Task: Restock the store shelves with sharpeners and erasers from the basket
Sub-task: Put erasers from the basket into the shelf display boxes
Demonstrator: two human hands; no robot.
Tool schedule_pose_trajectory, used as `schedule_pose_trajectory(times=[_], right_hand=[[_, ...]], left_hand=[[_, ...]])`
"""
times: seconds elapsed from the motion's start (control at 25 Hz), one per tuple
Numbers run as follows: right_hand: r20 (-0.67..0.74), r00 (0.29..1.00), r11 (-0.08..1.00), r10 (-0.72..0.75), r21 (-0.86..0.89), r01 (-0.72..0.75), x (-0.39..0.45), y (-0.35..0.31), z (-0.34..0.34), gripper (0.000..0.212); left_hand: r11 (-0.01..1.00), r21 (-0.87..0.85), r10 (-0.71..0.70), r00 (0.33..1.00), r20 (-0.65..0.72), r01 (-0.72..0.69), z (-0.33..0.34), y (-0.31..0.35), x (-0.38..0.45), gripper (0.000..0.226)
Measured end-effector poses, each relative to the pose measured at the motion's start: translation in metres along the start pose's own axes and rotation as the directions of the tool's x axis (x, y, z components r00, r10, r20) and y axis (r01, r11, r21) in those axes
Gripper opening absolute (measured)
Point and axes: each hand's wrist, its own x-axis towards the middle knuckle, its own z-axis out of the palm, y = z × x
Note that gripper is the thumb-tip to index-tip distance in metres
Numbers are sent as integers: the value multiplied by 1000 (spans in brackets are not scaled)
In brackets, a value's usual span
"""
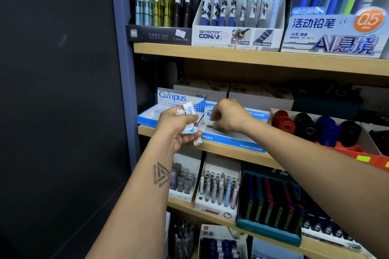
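Holding a small bunch of erasers (190,121) tight in the left hand (179,127), just left of the Pilot box (231,142) on the middle shelf (221,150), with the right hand (228,118) nearer, pinching one small eraser (211,123) inside.

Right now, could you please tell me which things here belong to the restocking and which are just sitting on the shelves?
Part of the job:
- erasers held in the left hand
- eraser pinched by the right hand
- Pilot eraser box
- Campus eraser box
- sharpeners

Just sitting there:
- pencil boxes on the shelf above
- pen displays on the shelf below
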Motion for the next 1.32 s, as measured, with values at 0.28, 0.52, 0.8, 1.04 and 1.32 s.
schedule_pose_trajectory(times=[0.28,0.52,0.8,1.04,1.32], right_hand=[[-110,993,996,-30,-86,20,0,1,21,5],[51,998,652,38,756,-64,-10,-14,-10,17],[145,989,410,29,901,-144,-20,-17,-16,22],[300,953,179,38,936,-302,-14,-20,-18,22],[197,966,434,170,865,-253,20,-44,2,11]], left_hand=[[1000,27,1,1000,7,-1,3,-2,2,26],[999,38,36,997,69,-39,5,-1,-4,22],[995,68,67,996,64,-71,4,1,-9,21],[995,-78,50,998,-49,-54,-20,10,-1,17],[991,-93,68,971,-227,-92,-62,13,8,16]])
